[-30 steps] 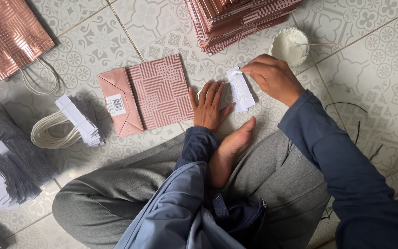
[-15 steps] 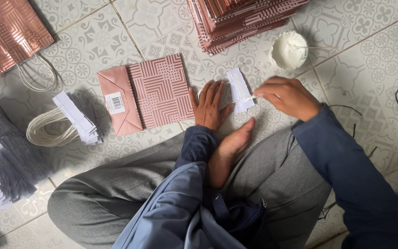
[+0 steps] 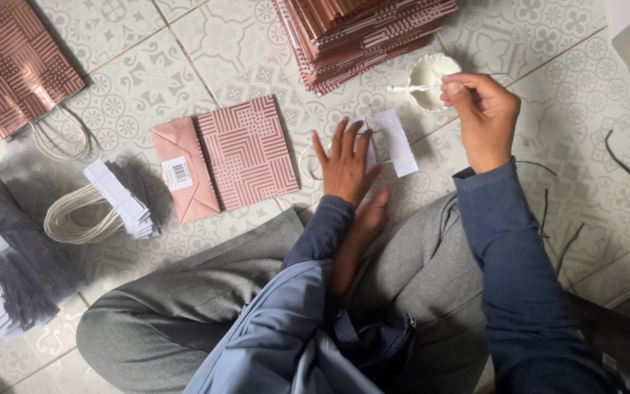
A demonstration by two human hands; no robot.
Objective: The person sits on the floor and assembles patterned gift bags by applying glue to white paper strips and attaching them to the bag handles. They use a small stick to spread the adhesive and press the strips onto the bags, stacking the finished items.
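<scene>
Head view: the left hand (image 3: 345,162) lies flat and open on the tiled floor (image 3: 133,66), pressing a white paper strip (image 3: 395,142). The right hand (image 3: 484,117) pinches a thin white stick (image 3: 411,88) over a small white bowl (image 3: 429,73). A folded pink patterned bag (image 3: 246,152) lies just left; a bag stack (image 3: 366,33) sits above.

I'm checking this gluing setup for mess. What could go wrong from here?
The right hand holds a coated stick over the small white cup; drips could land on the tiled floor. The left hand pins a white strip, which might slip.
</scene>
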